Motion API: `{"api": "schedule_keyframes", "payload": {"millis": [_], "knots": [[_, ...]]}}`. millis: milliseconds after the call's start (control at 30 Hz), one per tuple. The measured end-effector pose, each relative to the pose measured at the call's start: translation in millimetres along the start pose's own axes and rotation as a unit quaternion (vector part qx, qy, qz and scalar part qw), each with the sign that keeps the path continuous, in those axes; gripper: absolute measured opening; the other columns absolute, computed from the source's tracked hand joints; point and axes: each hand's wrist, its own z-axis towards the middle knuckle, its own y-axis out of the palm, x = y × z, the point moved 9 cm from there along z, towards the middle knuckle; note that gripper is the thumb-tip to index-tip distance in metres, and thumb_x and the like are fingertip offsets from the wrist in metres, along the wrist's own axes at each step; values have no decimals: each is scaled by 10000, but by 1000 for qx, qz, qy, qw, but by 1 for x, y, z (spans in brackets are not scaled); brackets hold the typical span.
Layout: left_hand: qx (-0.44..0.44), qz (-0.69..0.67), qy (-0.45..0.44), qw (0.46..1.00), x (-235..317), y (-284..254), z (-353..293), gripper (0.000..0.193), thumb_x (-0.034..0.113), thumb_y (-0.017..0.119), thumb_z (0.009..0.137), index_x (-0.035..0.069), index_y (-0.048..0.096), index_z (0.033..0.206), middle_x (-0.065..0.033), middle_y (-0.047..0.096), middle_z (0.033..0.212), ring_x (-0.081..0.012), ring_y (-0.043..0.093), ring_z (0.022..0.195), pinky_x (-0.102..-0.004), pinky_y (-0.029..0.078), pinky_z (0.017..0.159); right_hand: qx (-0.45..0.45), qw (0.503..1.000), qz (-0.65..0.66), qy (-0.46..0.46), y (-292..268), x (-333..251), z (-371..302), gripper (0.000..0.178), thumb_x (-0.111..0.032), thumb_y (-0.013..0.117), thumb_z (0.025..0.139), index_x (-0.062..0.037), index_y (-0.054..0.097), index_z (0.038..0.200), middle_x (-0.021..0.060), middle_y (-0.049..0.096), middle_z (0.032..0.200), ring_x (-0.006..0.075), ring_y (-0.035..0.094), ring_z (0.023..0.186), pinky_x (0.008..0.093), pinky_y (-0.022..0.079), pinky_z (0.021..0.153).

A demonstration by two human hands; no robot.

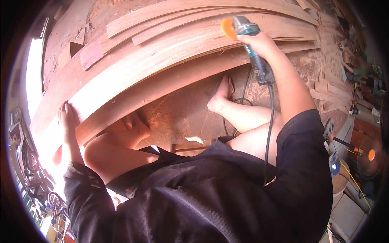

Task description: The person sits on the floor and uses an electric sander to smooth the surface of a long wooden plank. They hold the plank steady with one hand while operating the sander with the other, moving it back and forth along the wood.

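Plainly, right hand point(261, 43) gripped the grinder point(261, 71) over the planks' point(170, 60) right part; left hand point(67, 116) rested at their left end, grip unclear in glare | disc point(228, 29) contact untellable | risk — cord point(271, 121) (draped across a thigh point(253, 139)) could have snagged; one-handed, the tool might have kicked

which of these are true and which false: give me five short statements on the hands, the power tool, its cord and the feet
1. The right hand holds a teal and dark power tool. True.
2. The disc on the power tool is blue. False: the disc is orange.
3. The left hand is wrapped around the cord. False: the left hand lies on the pale board, toward the left of the picture.
4. A dark cord runs from the power tool's lower end. True.
5. Boots cover both feet. False: the feet are bare.
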Motion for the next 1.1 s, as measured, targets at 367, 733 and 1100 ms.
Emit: {"api": "schedule_keyframes", "payload": {"millis": [367,733,1100], "knots": [[14,3,7,1000,12,-2,1,516,382,386,1086,129,701,1406,-137,670,1469,-321,595,1393,-449,403,1206,-33,997,-3,-63,49,-61,-23,572,-536,833,828,-67,796,1153,146,787,966,243,753,907,394,573,862],[4,-36,9,999,-14,9,11,526,360,390,1085,94,688,1428,-140,664,1480,-308,589,1407,-427,403,1209,-47,996,25,-74,34,-15,-3,593,-529,843,809,-94,800,1209,149,801,1014,265,770,940,392,583,886],[3,6,10,1000,-1,3,0,566,411,351,1095,117,660,1467,-140,639,1514,-330,568,1429,-463,388,1215,28,996,86,22,-16,42,8,619,-507,857,836,-21,781,1212,134,778,992,229,735,877,386,578,814]]}}
